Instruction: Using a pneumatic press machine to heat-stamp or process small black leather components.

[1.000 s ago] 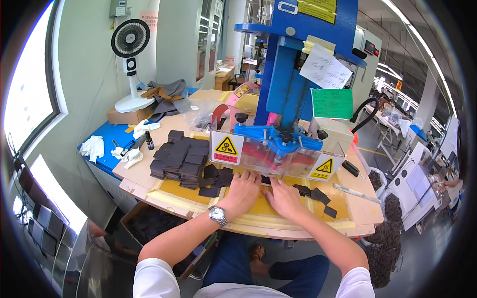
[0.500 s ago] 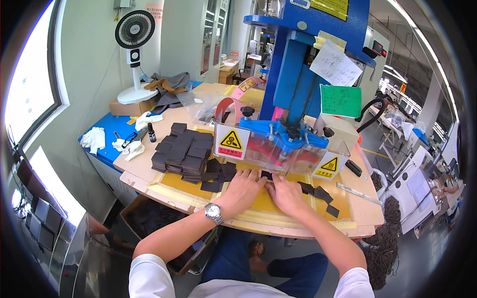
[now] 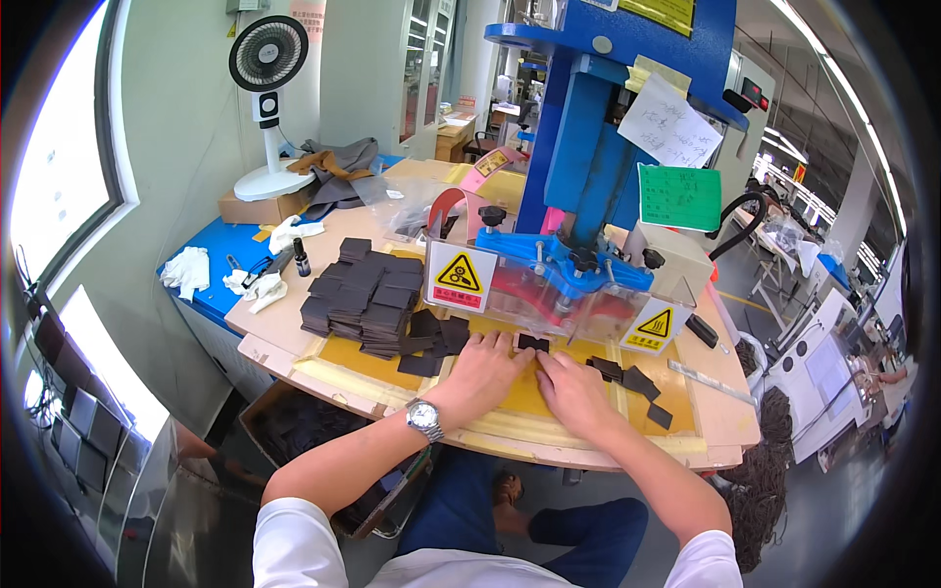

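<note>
A small dark rectangular piece (image 3: pixel 532 343) lies on the yellow work surface in front of the blue press (image 3: pixel 573 260). My left hand (image 3: pixel 487 372) rests flat at its left side, fingers stretched and fingertips touching or just beside it. Close to its right near corner is my right hand (image 3: pixel 576 394), lying low with fingers extended; whether the tips touch the piece I cannot tell. Left of my hands stand stacks of similar dark pieces (image 3: pixel 363 294), with a few loose ones against their near side. More dark pieces (image 3: pixel 637 382) lie scattered beyond my right hand.
Clear guard panels with warning signs (image 3: pixel 459 281) hang just beyond my fingers. A metal ruler (image 3: pixel 711 380) and a black-handled tool (image 3: pixel 701 330) lie at the right. Toward the far left are a small bottle (image 3: pixel 301 258), white gloves (image 3: pixel 186 272) and a fan (image 3: pixel 270 147).
My right hand has drawn back slightly toward me, uncovering more of the dark piece. My left hand stays nearly in place. The view has shifted a little.
</note>
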`<action>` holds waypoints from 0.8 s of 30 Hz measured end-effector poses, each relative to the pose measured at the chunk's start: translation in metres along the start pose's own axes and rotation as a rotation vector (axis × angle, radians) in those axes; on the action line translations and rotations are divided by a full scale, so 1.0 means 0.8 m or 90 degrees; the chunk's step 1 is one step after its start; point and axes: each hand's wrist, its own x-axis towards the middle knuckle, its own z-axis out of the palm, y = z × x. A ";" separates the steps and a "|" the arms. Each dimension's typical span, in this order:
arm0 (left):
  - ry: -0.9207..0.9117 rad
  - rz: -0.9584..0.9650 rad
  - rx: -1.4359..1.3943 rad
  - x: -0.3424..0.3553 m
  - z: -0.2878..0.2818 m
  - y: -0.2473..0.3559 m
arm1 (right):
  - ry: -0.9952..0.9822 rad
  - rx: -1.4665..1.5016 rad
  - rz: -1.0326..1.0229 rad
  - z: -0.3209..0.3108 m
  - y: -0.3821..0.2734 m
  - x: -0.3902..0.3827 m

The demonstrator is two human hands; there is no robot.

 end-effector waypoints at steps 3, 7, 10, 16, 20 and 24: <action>-0.018 -0.008 0.015 0.004 -0.004 0.003 | -0.027 -0.004 0.011 -0.002 0.001 0.005; -0.099 -0.034 0.029 0.010 -0.008 0.005 | -0.013 -0.013 0.010 -0.002 -0.002 0.005; -0.068 -0.031 0.010 0.006 -0.009 0.001 | -0.001 -0.053 0.053 -0.001 -0.004 0.001; -0.043 -0.034 0.017 0.003 0.003 0.003 | 0.008 -0.046 0.010 0.001 0.004 -0.004; -0.002 -0.027 -0.030 0.002 0.004 -0.006 | -0.023 -0.047 0.024 -0.002 0.003 0.001; 0.029 -0.053 -0.129 0.004 0.001 -0.020 | 0.070 0.050 0.016 -0.030 -0.028 -0.032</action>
